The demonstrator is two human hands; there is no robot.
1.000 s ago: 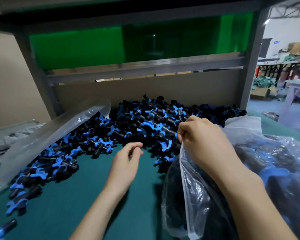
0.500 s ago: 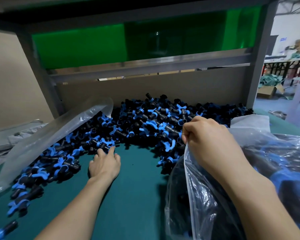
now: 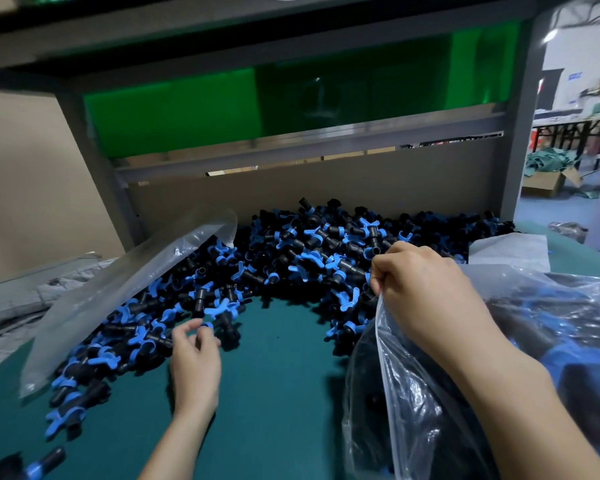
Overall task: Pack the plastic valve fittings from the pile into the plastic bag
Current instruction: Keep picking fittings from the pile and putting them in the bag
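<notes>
Head view: right hand (image 3: 420,289) is clenching the plastic bag (image 3: 413,393) rim; left hand (image 3: 194,362) is curling at the pile (image 3: 291,251), grasp unclear.
Rim slipping from those fingers is probably risking a spill beneath them.

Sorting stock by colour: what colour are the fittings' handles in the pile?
Blue, on black fittings; the head view shows it.

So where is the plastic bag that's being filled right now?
Head view, lower right: the plastic bag stands on the green table, its rim gripped by the right hand, beside the fittings pile.
</notes>
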